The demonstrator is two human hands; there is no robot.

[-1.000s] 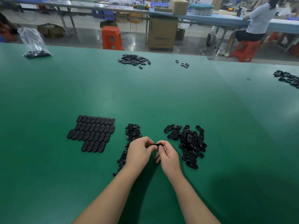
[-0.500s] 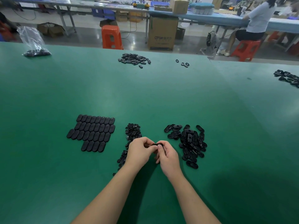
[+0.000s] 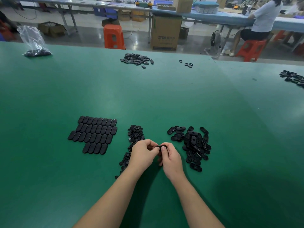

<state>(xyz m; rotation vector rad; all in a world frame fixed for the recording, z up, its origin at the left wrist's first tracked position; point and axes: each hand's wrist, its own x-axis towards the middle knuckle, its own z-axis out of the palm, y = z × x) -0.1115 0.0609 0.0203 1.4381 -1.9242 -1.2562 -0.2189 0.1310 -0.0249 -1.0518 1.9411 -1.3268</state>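
My left hand and my right hand meet above the green table, and both pinch one small black oval plastic part between their fingertips. To the left lies a neat block of black oval parts set in rows. A narrow heap of small black pieces runs behind my left hand. A loose heap of black oval shells lies right of my right hand.
Far across the table lie another heap of black parts, a few loose rings and a clear bag of parts. More parts sit at the right edge. Beyond are an orange stool, a cardboard box and a seated person.
My hands have stayed in place; the fingers have shifted slightly on the small black part held between them.
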